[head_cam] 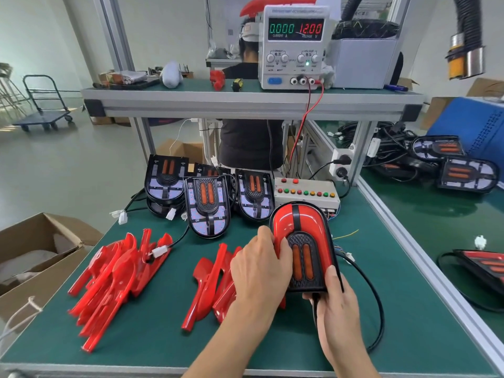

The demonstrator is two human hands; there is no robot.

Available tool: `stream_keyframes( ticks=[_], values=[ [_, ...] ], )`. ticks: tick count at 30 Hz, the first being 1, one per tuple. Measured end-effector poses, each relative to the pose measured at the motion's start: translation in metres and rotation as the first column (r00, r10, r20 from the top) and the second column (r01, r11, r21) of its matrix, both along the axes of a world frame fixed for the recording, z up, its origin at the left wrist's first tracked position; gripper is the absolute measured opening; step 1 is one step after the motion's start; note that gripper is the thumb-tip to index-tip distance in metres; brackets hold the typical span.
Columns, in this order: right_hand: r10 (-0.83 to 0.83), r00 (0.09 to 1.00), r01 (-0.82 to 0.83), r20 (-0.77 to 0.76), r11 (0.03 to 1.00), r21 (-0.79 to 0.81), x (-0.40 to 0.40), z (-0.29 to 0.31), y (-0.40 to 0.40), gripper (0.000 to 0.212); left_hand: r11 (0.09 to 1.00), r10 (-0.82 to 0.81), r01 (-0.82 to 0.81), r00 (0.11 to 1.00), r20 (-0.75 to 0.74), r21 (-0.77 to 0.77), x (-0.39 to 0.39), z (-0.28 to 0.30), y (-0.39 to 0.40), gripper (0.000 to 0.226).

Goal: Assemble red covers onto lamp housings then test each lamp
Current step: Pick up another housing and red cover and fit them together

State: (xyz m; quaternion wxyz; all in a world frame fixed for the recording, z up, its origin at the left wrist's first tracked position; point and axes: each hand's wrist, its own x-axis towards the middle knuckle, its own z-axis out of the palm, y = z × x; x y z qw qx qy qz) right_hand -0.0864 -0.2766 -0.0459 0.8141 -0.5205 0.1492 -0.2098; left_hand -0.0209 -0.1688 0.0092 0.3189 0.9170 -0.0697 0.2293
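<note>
Assembly looks nearly done at lower centre-right — left hand [259,264] presses curled fingers on the red cover [283,225] seated over the lamp housing [302,257], right hand [336,298] grips its near end — next probably testing at the button box [306,190].

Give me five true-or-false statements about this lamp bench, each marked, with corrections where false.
1. Both hands hold a lamp that has its red cover on. True: the left hand grips its left edge, the right hand its near end; lamp.
2. The power supply shows 12.00 volts. True.
3. The current display reads 2.000. False: it reads 0.000.
4. The loose red covers lie to the right of the held lamp. False: they lie to its left on the green mat.
5. Uncovered housings stand behind the covers. True.
</note>
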Motion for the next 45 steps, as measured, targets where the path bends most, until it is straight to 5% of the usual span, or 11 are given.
stream_keyframes(
  ticks=[3,6,10,16,22,28,35,41,45],
  values=[
    [0.007,1.0,-0.007,0.003,1.0,0.012,-0.001,-0.001,-0.001,0.047,0.996,-0.037,0.033,0.998,-0.055,-0.085,0.001,-0.004,0.002,0.031],
    [0.02,1.0,-0.02,0.015,0.999,0.032,-0.001,-0.002,-0.003,0.044,0.934,-0.17,0.081,0.958,-0.232,-0.349,0.006,-0.01,0.009,0.03],
    [0.02,0.999,-0.021,0.025,0.999,0.047,0.0,-0.003,-0.006,0.044,0.635,-0.501,-0.045,0.735,-0.456,-0.771,0.013,-0.006,0.018,0.051],
    [0.01,0.999,-0.013,0.036,0.997,0.075,0.002,0.002,-0.009,0.045,0.319,-0.817,-0.052,0.491,-0.303,-0.946,0.017,-0.001,0.021,0.053],
    [0.009,0.999,-0.011,0.053,0.999,0.041,0.005,0.0,-0.02,0.028,0.209,-0.834,-0.1,0.501,-0.231,-0.973,0.006,-0.006,0.009,0.049],
    [0.022,0.999,-0.015,0.037,0.983,-0.181,0.002,0.003,-0.023,0.068,0.078,-0.825,-0.179,0.54,-0.164,-0.981,0.0,-0.007,0.001,0.053],
    [-0.057,0.998,0.06,0.023,0.988,-0.141,0.001,0.003,-0.007,0.104,0.05,-0.812,-0.18,0.566,-0.145,-0.982,0.002,-0.004,-0.006,0.055],
    [-0.053,0.998,0.054,0.014,0.997,-0.06,0.01,-0.003,-0.002,0.103,0.036,-0.8,-0.174,0.586,-0.133,-0.984,0.002,-0.011,-0.013,0.05],
    [-0.07,0.997,0.071,0.014,0.994,-0.08,0.015,-0.014,-0.004,0.122,0.03,-0.801,-0.151,0.588,-0.114,-0.988,0.0,-0.013,-0.016,0.047]
  ],
)
